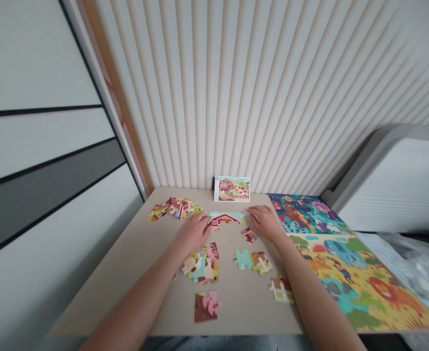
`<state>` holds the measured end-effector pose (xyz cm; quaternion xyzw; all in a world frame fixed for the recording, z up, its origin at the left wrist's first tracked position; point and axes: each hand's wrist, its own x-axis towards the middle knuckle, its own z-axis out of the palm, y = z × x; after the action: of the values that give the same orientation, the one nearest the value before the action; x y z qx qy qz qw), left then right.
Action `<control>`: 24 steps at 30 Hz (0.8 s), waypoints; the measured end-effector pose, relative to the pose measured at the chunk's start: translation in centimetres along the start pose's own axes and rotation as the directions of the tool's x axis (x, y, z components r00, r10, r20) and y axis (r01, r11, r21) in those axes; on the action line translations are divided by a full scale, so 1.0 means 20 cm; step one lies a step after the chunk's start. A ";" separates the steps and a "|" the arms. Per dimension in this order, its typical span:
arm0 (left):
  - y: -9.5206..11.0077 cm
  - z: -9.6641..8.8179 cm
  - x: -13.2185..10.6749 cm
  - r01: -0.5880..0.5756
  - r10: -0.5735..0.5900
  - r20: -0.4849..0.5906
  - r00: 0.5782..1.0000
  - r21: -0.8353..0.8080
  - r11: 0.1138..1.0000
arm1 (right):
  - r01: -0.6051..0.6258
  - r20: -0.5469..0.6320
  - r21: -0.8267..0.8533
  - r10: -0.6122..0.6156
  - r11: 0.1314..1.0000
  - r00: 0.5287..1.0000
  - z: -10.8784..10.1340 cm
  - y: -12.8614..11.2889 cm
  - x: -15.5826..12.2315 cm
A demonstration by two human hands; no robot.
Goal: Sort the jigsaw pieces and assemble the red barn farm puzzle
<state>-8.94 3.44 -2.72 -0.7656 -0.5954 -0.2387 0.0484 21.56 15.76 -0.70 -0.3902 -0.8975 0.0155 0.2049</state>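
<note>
Assembly seems underway mid-frame: left hand (195, 230) and right hand (264, 220) lie flat, fingers loosely spread, on both ends of the red-barn cardboard puzzle strip (226, 218); any next piece needs tab alignment.

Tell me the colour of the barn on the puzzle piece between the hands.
The barn is red with white trim, in the head view.

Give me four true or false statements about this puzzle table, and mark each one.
1. The left hand and right hand flank the red barn section. True.
2. The picture card lies flat mid-table. False: it stands against the wall.
3. A pile of loose pieces sits far left on the table. True.
4. The finished puzzles lie on the person's left. False: they lie on the right.
</note>
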 end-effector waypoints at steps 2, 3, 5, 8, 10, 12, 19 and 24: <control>-0.01 0.00 0.00 -0.007 0.007 -0.007 1.000 -0.006 1.000 | -0.155 -0.066 0.007 0.156 0.988 0.986 -0.02 0.10 -0.03; -0.01 0.01 0.00 -0.008 0.008 -0.012 1.000 -0.006 1.000 | -0.189 -0.071 0.008 0.189 0.982 0.979 -0.02 0.15 -0.05; -0.02 0.01 -0.01 -0.009 0.009 -0.019 1.000 -0.005 1.000 | -0.208 -0.054 0.014 0.208 0.978 0.977 -0.03 0.22 -0.09; -0.03 0.02 -0.01 -0.019 0.019 -0.022 1.000 -0.011 1.000 | -0.185 -0.011 0.026 0.186 0.982 0.983 -0.01 0.26 -0.12; -0.03 0.02 -0.01 -0.027 0.027 -0.024 0.999 -0.013 1.000 | -0.165 0.021 0.031 0.165 0.986 0.986 0.00 0.25 -0.12; -0.03 0.02 -0.01 -0.028 0.028 -0.020 0.999 -0.008 1.000 | -0.150 0.050 0.032 0.149 0.988 0.988 0.02 0.22 -0.12; -0.03 0.04 -0.01 -0.029 0.029 -0.016 0.999 -0.002 1.000 | -0.149 0.068 0.042 0.146 0.988 0.987 0.01 0.21 -0.10; -0.02 0.03 -0.01 -0.016 0.016 -0.018 1.000 -0.008 1.000 | -0.102 0.102 0.137 0.088 0.985 0.991 0.02 0.23 -0.10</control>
<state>-9.24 3.66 -3.50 -0.7683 -0.5880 -0.2475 0.0524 25.91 17.56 -2.61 -0.4159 -0.8833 0.1077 0.1877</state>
